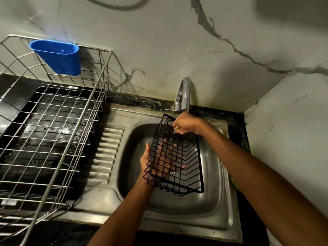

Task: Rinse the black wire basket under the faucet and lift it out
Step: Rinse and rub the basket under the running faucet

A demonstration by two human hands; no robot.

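Basket [179, 157]: tilted over sink [221, 201], under faucet [184, 93]; rinse step. Right hand [184, 124] grip pinches top rim; left hand [150, 162] spread flat beneath. Next: lift clear

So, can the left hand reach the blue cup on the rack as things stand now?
Probably yes, but not freely: the left hand is supporting the black wire basket over the sink. The path to the blue cup looks open, though it hangs at the drying rack's far side.

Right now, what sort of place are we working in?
Most likely a home kitchen sink corner: a steel sink with faucet, a wire dish rack beside it, marble-patterned wall tiles.
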